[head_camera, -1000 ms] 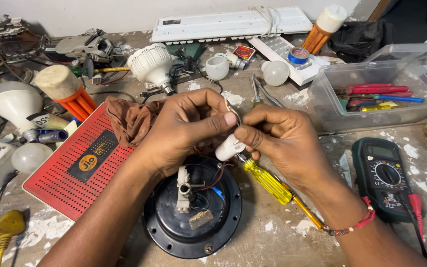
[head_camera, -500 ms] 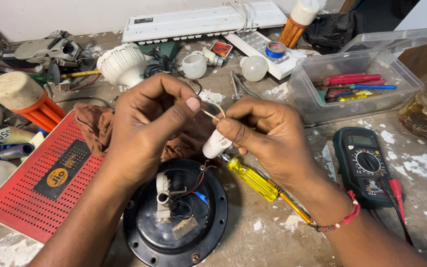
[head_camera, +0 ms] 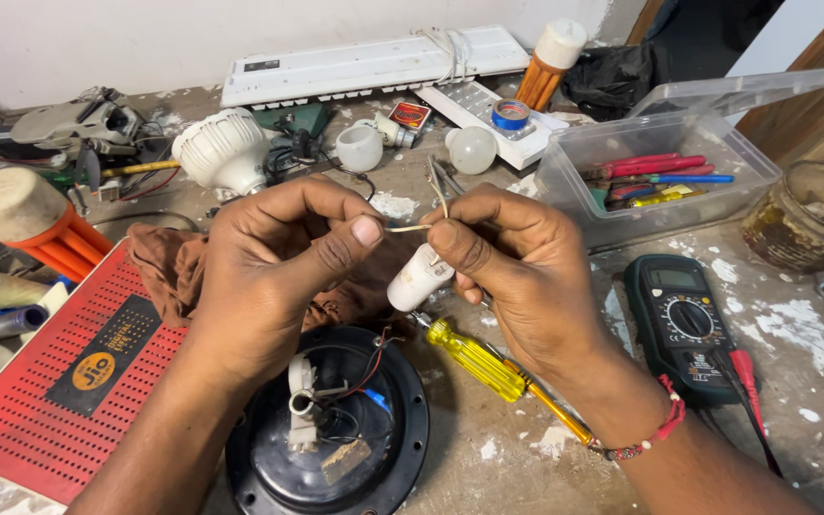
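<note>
My right hand holds a small white cylindrical part, like a capacitor, between thumb and fingers. My left hand pinches one of its thin wire leads between thumb and forefinger; a second lead sticks up above the hands. Below the hands lies a round black housing with wires and a white holder inside. A yellow-handled screwdriver lies on the bench under my right wrist.
A red perforated panel and brown cloth lie left. A black multimeter sits right, behind it a clear plastic box of tools. White bulb parts, a long white fixture and an orange bottle crowd the back.
The hands have risen slightly and the left thumb and forefinger now pull the lead out sideways. The view has shifted, showing more of the bench's right side.
</note>
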